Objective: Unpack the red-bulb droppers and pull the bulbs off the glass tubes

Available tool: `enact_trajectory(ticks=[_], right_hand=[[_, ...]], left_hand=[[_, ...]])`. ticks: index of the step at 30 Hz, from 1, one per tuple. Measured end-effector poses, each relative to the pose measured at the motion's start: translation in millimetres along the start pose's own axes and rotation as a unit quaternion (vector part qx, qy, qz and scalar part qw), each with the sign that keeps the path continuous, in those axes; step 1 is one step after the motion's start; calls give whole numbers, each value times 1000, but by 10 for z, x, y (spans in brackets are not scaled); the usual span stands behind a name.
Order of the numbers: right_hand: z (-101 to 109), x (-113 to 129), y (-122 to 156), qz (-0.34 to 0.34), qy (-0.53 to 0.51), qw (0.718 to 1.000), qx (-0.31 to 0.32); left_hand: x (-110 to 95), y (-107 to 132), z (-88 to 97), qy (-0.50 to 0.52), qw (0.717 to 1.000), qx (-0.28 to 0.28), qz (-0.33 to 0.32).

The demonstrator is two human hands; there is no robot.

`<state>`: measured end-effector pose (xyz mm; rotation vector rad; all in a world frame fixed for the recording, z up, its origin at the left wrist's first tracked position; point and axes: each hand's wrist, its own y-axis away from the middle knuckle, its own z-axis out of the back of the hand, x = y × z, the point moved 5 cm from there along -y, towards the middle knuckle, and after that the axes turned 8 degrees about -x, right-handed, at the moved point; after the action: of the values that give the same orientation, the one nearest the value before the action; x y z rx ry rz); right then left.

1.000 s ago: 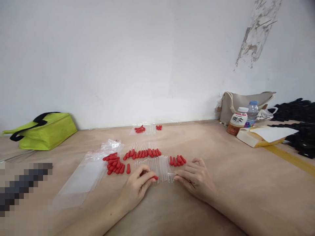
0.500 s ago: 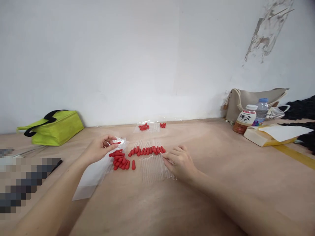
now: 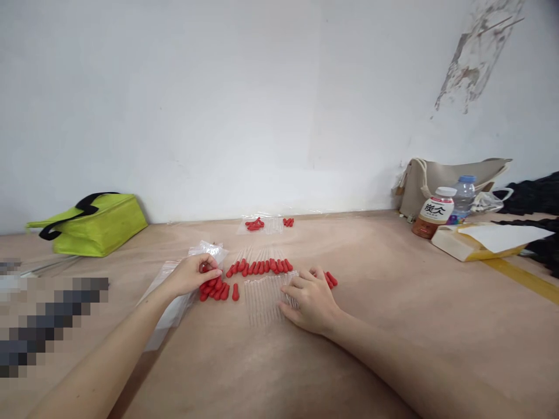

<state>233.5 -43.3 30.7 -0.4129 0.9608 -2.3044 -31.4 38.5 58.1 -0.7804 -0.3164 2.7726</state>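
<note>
My left hand point(image 3: 192, 274) rests on a heap of loose red rubber bulbs point(image 3: 217, 289), its fingers curled round one or more of them. My right hand point(image 3: 309, 298) lies over the right end of a row of clear glass tubes point(image 3: 264, 291), fingertips pinched on a tube. Behind the tubes lies a row of finished droppers with red bulbs point(image 3: 258, 266). A few more red bulbs point(image 3: 331, 279) show just past my right hand's fingers.
Clear zip bags point(image 3: 179, 285) lie under and beside my left hand. A lime green bag point(image 3: 94, 224) sits at the back left. Two bottles point(image 3: 435, 212), a beige tote point(image 3: 454, 177) and a paper-topped box point(image 3: 484, 240) stand at the right. Another small packet with red bulbs point(image 3: 262, 224) lies by the wall.
My left hand left the tube row, swung out to the zip bags, then dropped onto the loose bulb heap. My right hand stayed at the tubes' right end, shifting slightly nearer.
</note>
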Motion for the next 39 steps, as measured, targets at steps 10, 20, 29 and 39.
enact_trajectory(ticks=[10,20,29,39], right_hand=[[-22,45,19,4,-4,1000,8],[324,-360,-22,-43,33,996,-72],[421,-443,311,-67,-16,989,-127],[496,-353,338,-20,3,987,-159]], left_hand=[[-62,-7,31,-77,996,-3,-45],[-434,-34,-138,-163,979,-78,-97],[-506,-181,-312,-218,969,-76,-85],[-929,523,-309,-52,948,-223,-220]])
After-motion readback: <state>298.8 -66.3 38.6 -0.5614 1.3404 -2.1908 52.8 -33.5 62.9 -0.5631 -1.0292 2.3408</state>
